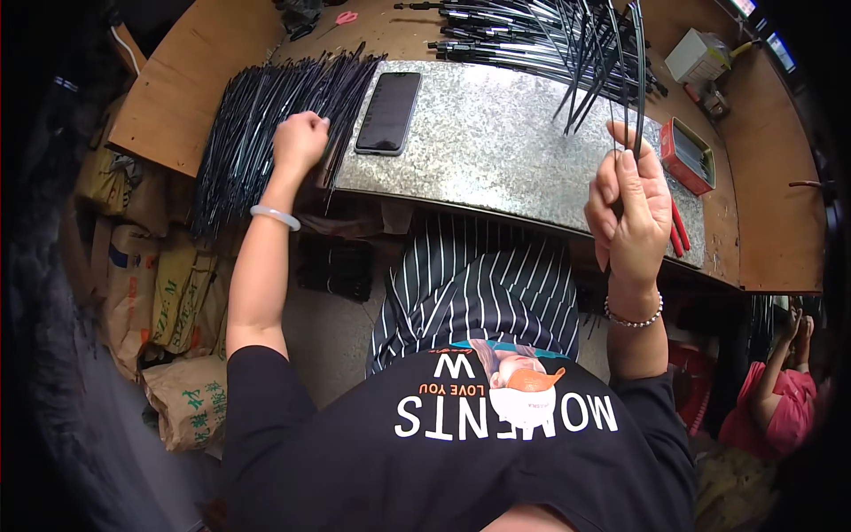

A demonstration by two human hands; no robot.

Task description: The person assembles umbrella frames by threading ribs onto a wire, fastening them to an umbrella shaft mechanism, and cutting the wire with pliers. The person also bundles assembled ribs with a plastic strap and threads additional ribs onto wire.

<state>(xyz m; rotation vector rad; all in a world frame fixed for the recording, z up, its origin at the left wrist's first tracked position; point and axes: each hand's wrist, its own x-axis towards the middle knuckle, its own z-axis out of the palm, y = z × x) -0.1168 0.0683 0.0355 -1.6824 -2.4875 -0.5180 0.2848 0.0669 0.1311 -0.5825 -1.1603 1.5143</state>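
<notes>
My right hand (634,199) is raised over the right part of the metal-topped work surface (479,133). Its thumb and fingers close on a few thin black rods (640,80) that stand up and fan out toward the far side. Over the wide pile of thin dark rods (257,124) at the left, my left hand (301,140) is closed with curled fingers. What it grips, if anything, is hidden. A black phone (388,113) lies just right of that hand, on the metal sheet.
Bundled black and silver rods (496,40) lie at the back. At right are a red tin (687,155), red-handled pliers (678,230) and a white box (698,58). Pink scissors (346,18) lie at back left. Sacks (182,399) stand on the left floor; another person (776,399) sits at right.
</notes>
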